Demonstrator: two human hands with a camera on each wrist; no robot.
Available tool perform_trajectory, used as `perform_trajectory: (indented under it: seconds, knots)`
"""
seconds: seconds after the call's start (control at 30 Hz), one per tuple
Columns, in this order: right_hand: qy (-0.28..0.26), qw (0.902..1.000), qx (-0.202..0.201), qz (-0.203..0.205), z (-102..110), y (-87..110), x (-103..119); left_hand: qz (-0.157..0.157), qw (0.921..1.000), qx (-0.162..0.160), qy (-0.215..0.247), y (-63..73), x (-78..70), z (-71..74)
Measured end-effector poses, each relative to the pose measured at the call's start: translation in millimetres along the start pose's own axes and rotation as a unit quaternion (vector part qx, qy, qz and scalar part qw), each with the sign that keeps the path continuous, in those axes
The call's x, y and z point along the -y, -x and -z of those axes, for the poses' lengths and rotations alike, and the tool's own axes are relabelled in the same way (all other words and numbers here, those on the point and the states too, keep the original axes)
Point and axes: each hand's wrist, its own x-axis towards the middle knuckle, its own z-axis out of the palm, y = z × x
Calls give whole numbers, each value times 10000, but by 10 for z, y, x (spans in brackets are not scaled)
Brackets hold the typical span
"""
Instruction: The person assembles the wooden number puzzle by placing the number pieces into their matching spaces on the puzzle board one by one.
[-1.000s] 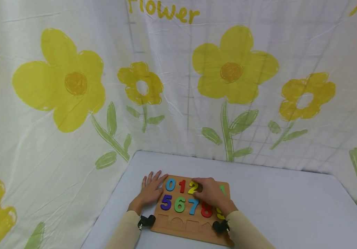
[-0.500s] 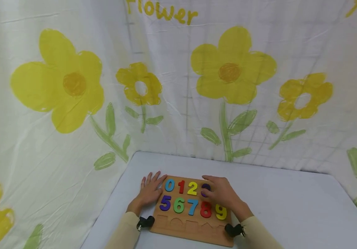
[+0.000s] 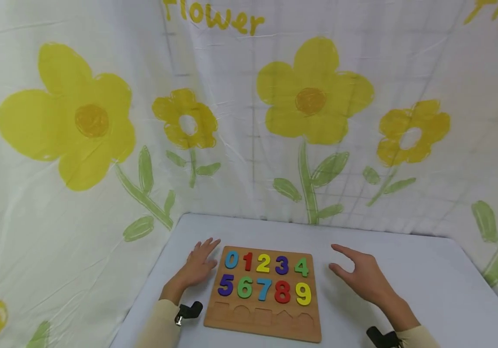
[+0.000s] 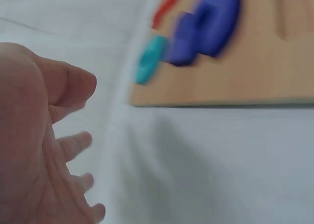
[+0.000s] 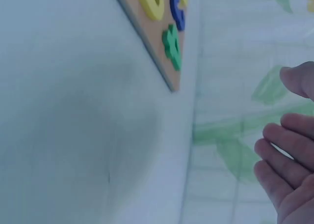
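A wooden number puzzle board (image 3: 262, 317) lies on the white table, with colored digits 0 to 9 seated in two rows. Among them are the blue 0 (image 3: 227, 259), the green 4 (image 3: 306, 267) and the yellow 9 (image 3: 299, 288). Along the board's near side run several shallow outlined shapes without pieces. My left hand (image 3: 196, 268) hovers just off the board's left edge, fingers spread and holding nothing. To the right of the board, my right hand (image 3: 363, 277) is raised over the table, thumb and forefinger apart, nothing between them. Both wrist views show bare, relaxed fingers beside the board's corners.
The white table (image 3: 422, 270) extends to the right of the board. Behind it and on the left hangs a white curtain (image 3: 240, 183) printed with yellow flowers. Each wrist carries a small black camera, such as the right wrist camera (image 3: 381, 337).
My right hand has left the digits at the upper right and moved right, off the board, uncovering the 3 and 4. The left hand has lifted away from the board's left edge.
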Motion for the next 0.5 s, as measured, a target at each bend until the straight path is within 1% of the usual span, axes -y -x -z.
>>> perform_trajectory:
  seconds: [0.03, 0.1, 0.17, 0.2, 0.27, 0.33, 0.43, 0.5]
  knots:
    - [68, 10000, -44, 2, 62, 34, -28, -62, 9999, -111, -62, 17, -32, 71]
    - [207, 9997, -132, 11, 188, 95, -86, -266, 9986, -453, -104, 70, -101, 212]
    - [386, 9990, -206, 32, 312, 150, -139, -550, 9937, -945, -229, 138, -200, 370]
    - [489, 9986, -204, 19, 373, 178, -159, -717, 9893, -1234, -296, 178, -260, 456]
    - [679, 9975, -203, -32, 491, 227, -196, -1018, 9777, -1783, -444, 263, -388, 634]
    - [809, 9964, -244, -84, 608, 267, -220, -1245, 9636, -2266, -675, 347, -525, 809]
    - [1046, 9932, -507, -6, 739, 314, -243, -1407, 9449, -2789, -979, 475, -706, 1031]
    - [1221, 9897, -740, 135, 780, 334, -253, -1410, 9328, -3060, -1278, 556, -795, 1135]
